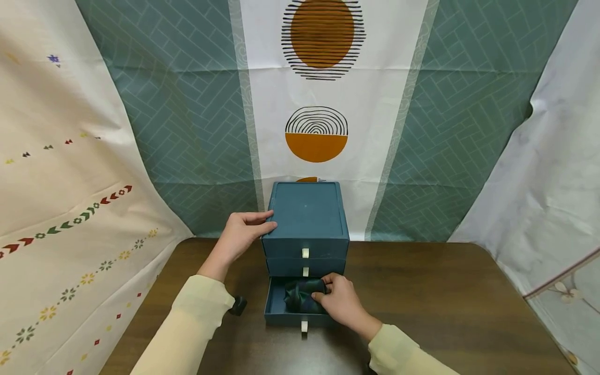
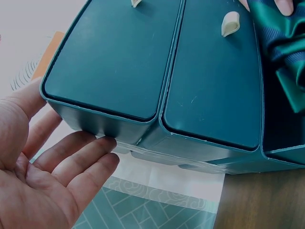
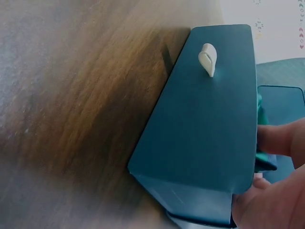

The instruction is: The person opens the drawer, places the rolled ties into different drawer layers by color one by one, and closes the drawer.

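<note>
A blue-green box of three stacked drawers (image 1: 307, 211) stands on the table, each drawer with a pale loop tab. Its bottom drawer (image 1: 283, 319) is pulled out. Inside lies a crumpled satin cloth (image 1: 300, 297) in dark green and navy; the left wrist view shows the shiny folds of this cloth (image 2: 290, 57). My right hand (image 1: 342, 299) reaches over the drawer's right side and pinches the cloth's right end between thumb and fingers. My left hand (image 1: 239, 234) touches the upper left edge of the box, its fingers (image 2: 88, 164) extended along the side wall.
The brown wooden table (image 1: 422, 297) extends to both sides of the box. Behind hangs a patterned curtain (image 1: 197, 130), with white cloth (image 1: 61, 172) at the left and more at the right. A small black object (image 1: 238, 305) sits by the left sleeve.
</note>
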